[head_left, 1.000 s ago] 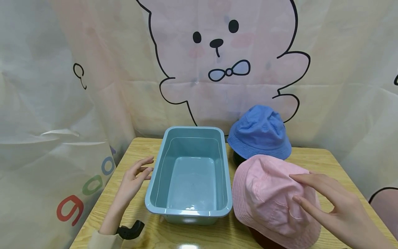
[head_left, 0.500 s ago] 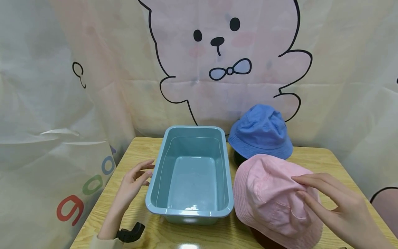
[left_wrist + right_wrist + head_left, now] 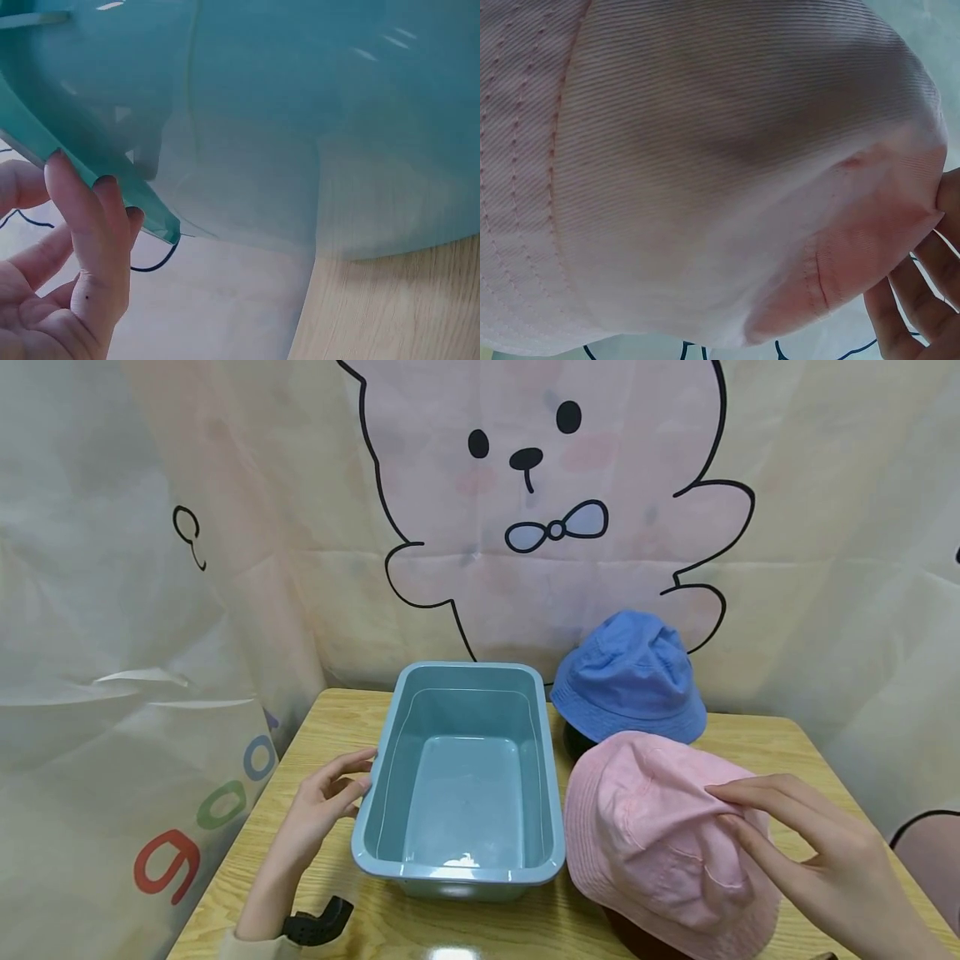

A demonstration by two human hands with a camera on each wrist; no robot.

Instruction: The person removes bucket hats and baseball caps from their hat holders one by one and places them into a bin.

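Our bare left hand (image 3: 324,800) at left, fingers slightly bent; our bare right hand (image 3: 832,853) near right, thumb and fingertips pinching.

This looks like a small screened-off nook, perhaps in a home or a studio, though the pictures don't settle which: creased, pale sheeting hangs close around a light wood-grain table (image 3: 390,931) at six o'clock. The back sheet (image 3: 555,589) at twelve bears a big pink cartoon bear with a blue bow tie (image 3: 556,530), the left sheet (image 3: 97,635) at nine carries red, green and blue letter-like shapes (image 3: 222,806) towards eight, and the right sheet (image 3: 862,577) closes the side at three.
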